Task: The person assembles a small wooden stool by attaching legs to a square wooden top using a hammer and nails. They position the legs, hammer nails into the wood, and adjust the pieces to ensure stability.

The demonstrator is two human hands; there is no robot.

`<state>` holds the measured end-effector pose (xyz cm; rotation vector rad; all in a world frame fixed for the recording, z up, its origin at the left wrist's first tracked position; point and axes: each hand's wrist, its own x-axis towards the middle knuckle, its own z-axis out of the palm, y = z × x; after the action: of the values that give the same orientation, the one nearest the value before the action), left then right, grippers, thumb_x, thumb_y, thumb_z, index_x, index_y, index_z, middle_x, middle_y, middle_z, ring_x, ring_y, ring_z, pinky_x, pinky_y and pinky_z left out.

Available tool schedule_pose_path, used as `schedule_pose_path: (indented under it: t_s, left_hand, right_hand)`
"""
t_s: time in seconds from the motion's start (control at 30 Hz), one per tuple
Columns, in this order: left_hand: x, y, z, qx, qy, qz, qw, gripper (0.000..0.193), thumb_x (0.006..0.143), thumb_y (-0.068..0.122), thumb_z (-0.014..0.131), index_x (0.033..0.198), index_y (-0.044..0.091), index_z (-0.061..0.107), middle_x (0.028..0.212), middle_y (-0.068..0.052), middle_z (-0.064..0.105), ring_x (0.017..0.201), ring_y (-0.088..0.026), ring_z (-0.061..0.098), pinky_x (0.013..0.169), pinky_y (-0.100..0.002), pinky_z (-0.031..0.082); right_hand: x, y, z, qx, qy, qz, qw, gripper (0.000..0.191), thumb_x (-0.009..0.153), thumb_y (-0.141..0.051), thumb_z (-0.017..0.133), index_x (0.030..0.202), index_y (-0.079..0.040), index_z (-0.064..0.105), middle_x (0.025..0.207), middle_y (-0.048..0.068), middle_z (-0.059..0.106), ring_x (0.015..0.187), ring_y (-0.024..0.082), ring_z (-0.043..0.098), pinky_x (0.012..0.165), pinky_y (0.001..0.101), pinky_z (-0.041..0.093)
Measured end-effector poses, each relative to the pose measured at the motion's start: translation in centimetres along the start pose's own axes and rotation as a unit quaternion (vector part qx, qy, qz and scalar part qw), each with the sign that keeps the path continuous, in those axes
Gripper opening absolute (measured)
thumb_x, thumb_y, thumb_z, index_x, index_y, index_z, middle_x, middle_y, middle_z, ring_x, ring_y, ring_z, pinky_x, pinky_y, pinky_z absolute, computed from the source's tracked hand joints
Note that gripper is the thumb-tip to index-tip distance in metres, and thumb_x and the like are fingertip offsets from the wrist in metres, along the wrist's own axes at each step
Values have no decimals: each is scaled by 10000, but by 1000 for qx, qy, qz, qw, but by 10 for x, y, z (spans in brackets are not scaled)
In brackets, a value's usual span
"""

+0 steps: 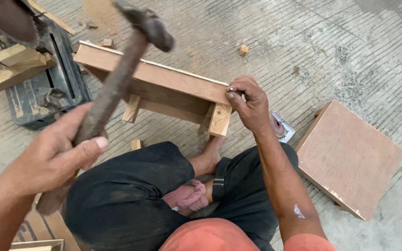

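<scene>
Left hand (54, 155) at lower left of frame, fingers wrapped tight round hammer (112, 88) handle, head raised at top centre. Right hand (250, 104) at centre, thumb and forefinger pinching small nail (231, 89) on end of wooden stool frame (164, 86). Square plywood board (350, 158) at right, on concrete floor (331, 46)
</scene>
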<state>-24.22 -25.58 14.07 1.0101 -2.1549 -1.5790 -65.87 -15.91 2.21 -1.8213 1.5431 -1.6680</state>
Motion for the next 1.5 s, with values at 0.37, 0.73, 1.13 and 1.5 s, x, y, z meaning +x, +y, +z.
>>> schedule_pose_path:
  t_s: [0.37, 0.73, 1.13, 1.5]
  left_hand:
    - [6, 83, 62, 116, -100, -99, 983, 755, 947, 450, 558, 1630, 173, 396, 542, -39, 585, 514, -140, 566, 473, -327, 502]
    - [2, 114, 59, 95, -94, -42, 990, 713, 989, 434, 532, 1626, 148, 384, 794, -103, 654, 572, -172, 661, 532, -355, 556]
    - [11, 77, 68, 200, -99, -165, 961, 686, 1024, 429, 552, 1658, 258, 354, 935, -258, 684, 824, -372, 710, 761, -447, 591]
    - [6, 47, 82, 176, -116, -70, 975, 709, 965, 402, 533, 1610, 157, 368, 1116, -239, 744, 1081, -374, 717, 923, -430, 532]
  right_hand:
    - [-1, 6, 8, 27, 13, 6, 1000, 114, 923, -9, 760, 1034, -18, 737, 987, 52, 677, 965, 178, 596, 827, 304, 480]
    - [3, 3, 12, 60, 15, 13, 998, 81, 945, 4, 754, 1017, -28, 736, 1015, 30, 697, 1001, 155, 594, 855, 302, 496]
    - [1, 12, 14, 69, 26, 35, 997, 106, 946, 25, 717, 1040, -24, 720, 1040, 43, 667, 977, 160, 589, 817, 291, 479]
    - [-24, 24, 36, 119, 93, 20, 988, 712, 1014, -496, 490, 1506, 11, 405, 1417, 145, 492, 1263, 210, 515, 1127, 365, 433]
